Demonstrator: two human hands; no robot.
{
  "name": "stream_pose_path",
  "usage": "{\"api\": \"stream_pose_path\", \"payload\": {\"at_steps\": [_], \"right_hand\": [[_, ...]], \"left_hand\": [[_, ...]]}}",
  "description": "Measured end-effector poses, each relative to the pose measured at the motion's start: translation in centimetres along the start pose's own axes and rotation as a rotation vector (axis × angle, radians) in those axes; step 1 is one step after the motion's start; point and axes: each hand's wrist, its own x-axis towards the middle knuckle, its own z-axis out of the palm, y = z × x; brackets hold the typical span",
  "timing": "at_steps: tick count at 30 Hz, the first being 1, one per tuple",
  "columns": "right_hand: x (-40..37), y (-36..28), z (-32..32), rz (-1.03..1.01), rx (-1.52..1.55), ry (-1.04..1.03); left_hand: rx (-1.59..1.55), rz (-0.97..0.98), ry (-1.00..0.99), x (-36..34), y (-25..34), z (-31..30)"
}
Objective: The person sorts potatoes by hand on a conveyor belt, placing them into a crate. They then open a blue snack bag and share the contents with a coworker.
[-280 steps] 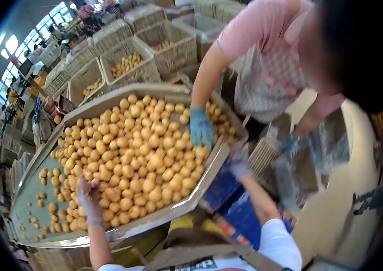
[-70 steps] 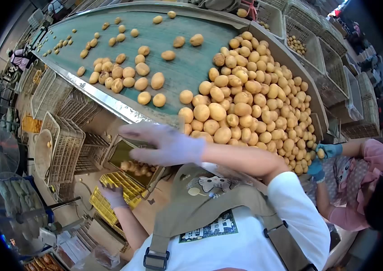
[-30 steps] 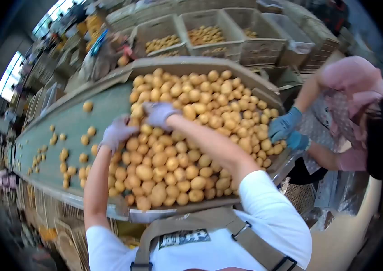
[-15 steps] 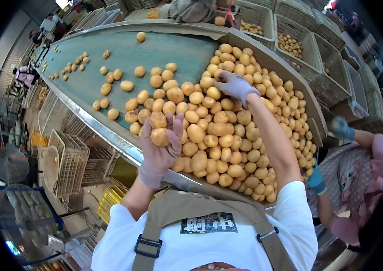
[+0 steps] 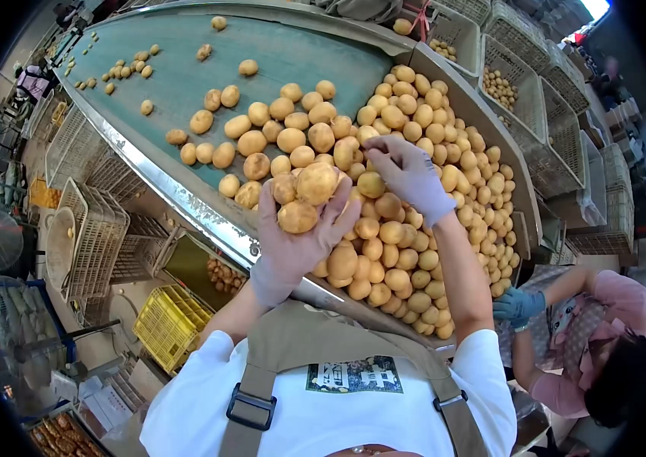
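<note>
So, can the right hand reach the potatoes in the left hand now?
Probably yes: the right hand is close by, the potatoes lie exposed in the upturned left hand, and nothing visible blocks the way.

- potatoes (image 5: 342,261): warm yellow-tan overall, some with brownish blotches, a couple leaning kinda green
- gloves (image 5: 431,199) on the left hand (image 5: 295,251) and right hand (image 5: 414,179): whitish with a lilac tint
- conveyor belt (image 5: 311,46): muted teal green with dusty lighter streaks
- side rail (image 5: 186,200): silver, with duller grey patches
- T-shirt (image 5: 186,400): white, plus a dark print (image 5: 353,375) with whitish shapes and a greenish border
- khaki apron (image 5: 285,339): pretty much one colour, black buckles (image 5: 253,407)
- co-worker's pink sleeves (image 5: 618,297), blue-teal work gloves (image 5: 521,305), greyish dotted apron (image 5: 540,343)
- plastic crate (image 5: 173,324) down low: super bright yellow
- slatted crates (image 5: 98,244) near it: dingy beige
</note>
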Motion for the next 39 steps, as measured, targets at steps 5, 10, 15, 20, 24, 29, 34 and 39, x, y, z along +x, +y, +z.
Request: {"api": "stream_pose_path", "payload": {"at_steps": [5,10,15,20,24,29,34,39], "right_hand": [[-0.2,0.8,0.3,-0.063,-0.180,0.059],[-2.6,-1.2,0.5,0.002,0.079,0.111],[-5.7,-2.2,4.4,-0.260,-0.056,-0.123],[-8.4,-1.4,4.0,-0.405,-0.098,0.109],[-9.4,-1.8,2.6,-0.318,0.153,0.119],[-11.9,1.5,-2.4,0.029,0.203,0.513],[-15.2,6.4,-4.9,0.055,-0.065,0.675],[-15.2,4.1,-6.9,-0.107,0.015,0.831]], "left_hand": [[0.106,0.105,-0.098,-1.5,0.7,0.1],[0.278,0.203,-0.065,-1.7,0.3,-0.3],[0.675,0.195,0.057,-2.0,-0.9,0.0],[0.786,0.108,-0.007,-2.3,-1.4,-0.8],[0.578,0.072,0.009,-4.4,-0.5,-0.1],[0.562,0.449,-0.168,-14.8,6.7,-0.1],[1.379,1.038,0.892,-29.4,20.0,-8.1],[2.296,1.471,0.866,-18.1,15.8,2.9]]}}
